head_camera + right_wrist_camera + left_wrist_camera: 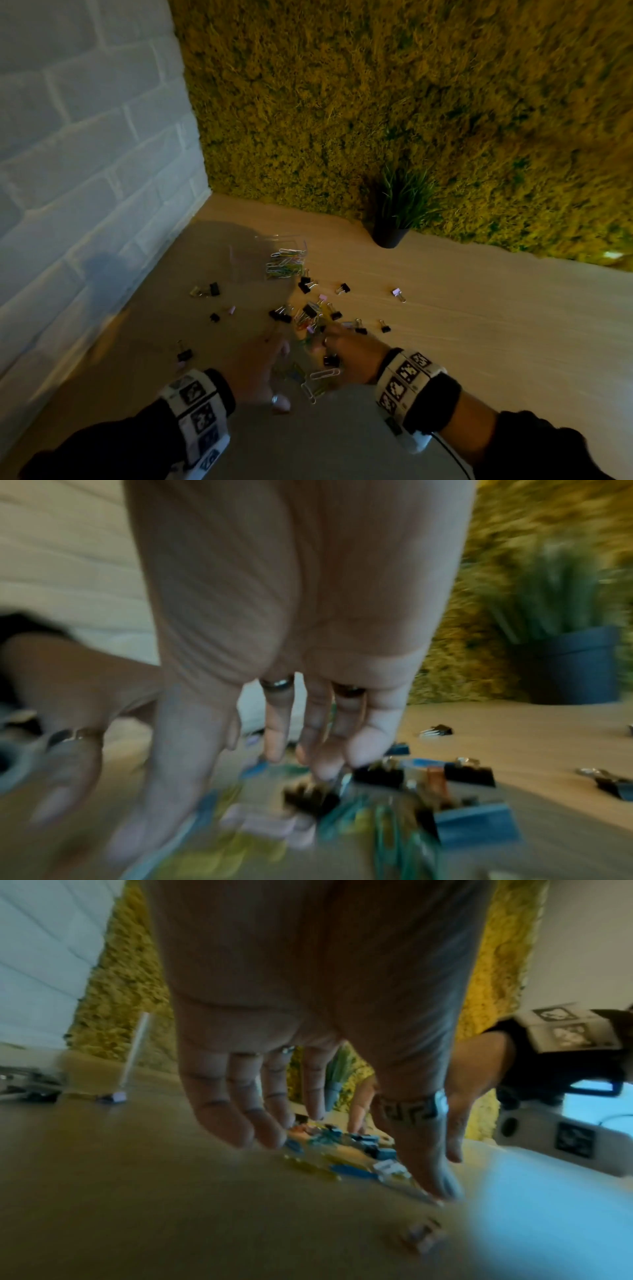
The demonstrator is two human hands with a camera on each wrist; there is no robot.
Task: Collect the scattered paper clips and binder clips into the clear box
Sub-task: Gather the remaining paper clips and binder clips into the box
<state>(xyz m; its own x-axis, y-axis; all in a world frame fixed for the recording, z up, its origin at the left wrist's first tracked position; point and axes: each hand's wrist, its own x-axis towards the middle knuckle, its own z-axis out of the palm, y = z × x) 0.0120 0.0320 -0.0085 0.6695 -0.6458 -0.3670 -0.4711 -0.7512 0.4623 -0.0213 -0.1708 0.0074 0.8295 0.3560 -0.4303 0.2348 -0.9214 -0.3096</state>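
Note:
The clear box [246, 255] stands at the back of the wooden table [479, 308] and holds several coloured paper clips [286, 263]. In front of it lies a mixed pile of binder clips and paper clips [310, 317]. My left hand [274, 373] and right hand [337, 356] are down on either side of the pile's near end, palms facing each other. The left fingers [240, 1123] and right fingers [325, 756] are fairly straight, their tips on the table among the clips. A black binder clip [331, 359] and silver paper clips [323, 374] lie between the hands. Both wrist views are blurred.
Single binder clips lie apart: a lilac one [397, 293] to the right, black ones [214, 289] [184, 354] to the left. A dark potted plant [390, 233] stands at the moss wall [376, 85]. A white brick wall [85, 171] borders the table's left side.

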